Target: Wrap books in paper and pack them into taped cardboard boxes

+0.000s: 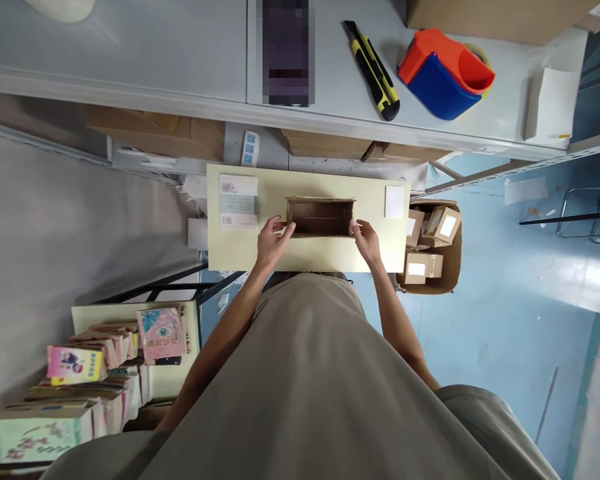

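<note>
A small open-topped cardboard box [321,233] stands on the pale yellow work table in front of me, its brown inside looking bare. My left hand [273,241] grips its left end, thumb near the front corner and fingers curled along the side. At the opposite end my right hand [365,240] holds the box's right edge between thumb and fingers. To the left of the box lies a flat printed item with a barcode [238,201]. A white slip of paper [394,202] rests toward the table's right end.
On the grey shelf above are a yellow-and-black utility knife [373,70], an orange-and-blue tape dispenser [445,73] and a blurred-out dark panel [288,53]. Right of the table [307,257], a large carton [450,270] holds several small boxes. Stacked books [75,363] stand lower left.
</note>
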The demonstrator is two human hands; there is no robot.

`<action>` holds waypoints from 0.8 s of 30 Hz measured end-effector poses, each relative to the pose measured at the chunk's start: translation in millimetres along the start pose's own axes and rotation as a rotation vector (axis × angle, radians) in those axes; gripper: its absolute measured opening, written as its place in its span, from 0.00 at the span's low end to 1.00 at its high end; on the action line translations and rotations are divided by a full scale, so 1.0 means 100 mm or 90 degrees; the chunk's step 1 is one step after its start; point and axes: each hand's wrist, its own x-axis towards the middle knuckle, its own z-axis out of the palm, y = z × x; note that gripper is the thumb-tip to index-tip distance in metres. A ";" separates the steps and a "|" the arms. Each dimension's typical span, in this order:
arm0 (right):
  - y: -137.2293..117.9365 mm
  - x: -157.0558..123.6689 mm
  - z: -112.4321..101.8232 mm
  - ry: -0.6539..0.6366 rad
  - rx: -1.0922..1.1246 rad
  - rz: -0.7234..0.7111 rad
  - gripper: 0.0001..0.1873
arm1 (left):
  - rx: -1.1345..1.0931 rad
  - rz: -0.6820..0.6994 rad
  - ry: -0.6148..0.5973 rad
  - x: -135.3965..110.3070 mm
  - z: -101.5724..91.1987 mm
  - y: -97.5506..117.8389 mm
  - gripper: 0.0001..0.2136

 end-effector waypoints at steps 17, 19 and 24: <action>-1.08 -0.34 1.16 0.071 -0.157 -0.401 0.25 | 0.031 -0.011 0.010 0.78 -1.04 -0.65 0.27; -1.17 -0.32 1.60 -0.024 -0.130 -0.407 0.24 | 0.054 -0.042 0.011 0.99 -1.22 -0.77 0.27; -1.01 0.04 2.71 -0.194 -0.136 -0.260 0.26 | 0.073 -0.090 -0.020 1.40 -1.44 -0.96 0.31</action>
